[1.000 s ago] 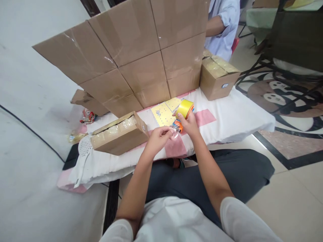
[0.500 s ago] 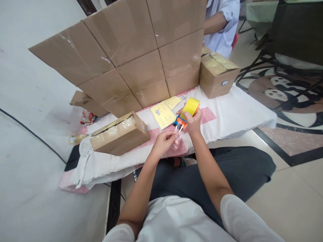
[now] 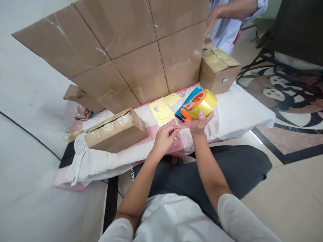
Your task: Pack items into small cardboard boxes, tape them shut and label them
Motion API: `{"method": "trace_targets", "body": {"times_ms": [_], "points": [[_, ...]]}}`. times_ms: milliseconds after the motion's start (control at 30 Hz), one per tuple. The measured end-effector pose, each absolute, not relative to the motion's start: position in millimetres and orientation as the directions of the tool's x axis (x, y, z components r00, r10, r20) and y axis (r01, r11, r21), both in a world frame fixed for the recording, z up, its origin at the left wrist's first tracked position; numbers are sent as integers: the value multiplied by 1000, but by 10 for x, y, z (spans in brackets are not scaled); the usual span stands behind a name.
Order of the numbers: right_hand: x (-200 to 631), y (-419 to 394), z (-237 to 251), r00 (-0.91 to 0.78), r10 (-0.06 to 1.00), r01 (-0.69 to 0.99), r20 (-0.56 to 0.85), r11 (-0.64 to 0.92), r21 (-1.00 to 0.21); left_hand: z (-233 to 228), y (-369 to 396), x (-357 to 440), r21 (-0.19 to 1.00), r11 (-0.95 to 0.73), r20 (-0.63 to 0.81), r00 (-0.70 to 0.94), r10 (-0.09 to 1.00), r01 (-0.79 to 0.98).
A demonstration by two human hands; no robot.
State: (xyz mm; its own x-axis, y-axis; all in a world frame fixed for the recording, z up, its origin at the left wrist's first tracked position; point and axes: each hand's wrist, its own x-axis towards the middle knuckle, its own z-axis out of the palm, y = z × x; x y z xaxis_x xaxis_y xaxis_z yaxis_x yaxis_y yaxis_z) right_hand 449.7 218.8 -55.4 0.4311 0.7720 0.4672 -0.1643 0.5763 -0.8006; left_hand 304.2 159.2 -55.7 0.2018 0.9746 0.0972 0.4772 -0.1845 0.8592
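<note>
Your right hand [image 3: 200, 121] is closed under the tape dispenser [image 3: 196, 105], holding it up with the roll tilted. Your left hand [image 3: 165, 137] is pinched shut on the clear tape end [image 3: 176, 134], just below and beside the dispenser. That strip could fold onto itself or stick to your fingers if it goes slack, and the dispenser's blade sits close to your left fingertips. The yellow card [image 3: 162, 111] lies just beyond your left hand; loose tape could catch it. The small box [image 3: 114, 131] rests further left. Another person's hand [image 3: 213, 18] works well beyond the dispenser, near the far box [image 3: 219, 69].
</note>
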Motion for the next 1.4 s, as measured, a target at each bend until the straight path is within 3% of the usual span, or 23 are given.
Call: {"method": "trace_targets", "body": {"times_ms": [200, 433, 600, 933, 1067, 1267, 1400], "points": [[4460, 2137, -423, 385, 808, -154, 446, 532, -832, -590, 1552, 3036, 856, -207, 129, 192, 973, 473], [4592, 2074, -274, 393, 870, -329, 298, 436, -838, -611, 1519, 3020, 884, -203, 101, 253, 962, 420], [4616, 2052, -267, 358, 875, -308, 327, 441, -843, -526, 1483, 2920, 860, -239, 114, 287, 951, 451], [4641, 2059, -236, 231, 947, -431, 224, 306, -849, -507, 1200, 2891, 923, -99, -4, 266, 964, 373], [4640, 1973, -176, 176, 949, -406, 263, 313, -859, -491, 1068, 2895, 937, -53, -38, 252, 967, 345], [4682, 1917, -39, 113, 938, -313, 326, 346, -885, -420, 1018, 2872, 949, -135, 88, 171, 981, 285], [4647, 1913, 77, 2, 946, -338, 324, 306, -890, -280, 1032, 2757, 961, -169, 146, 120, 982, 218]]}}
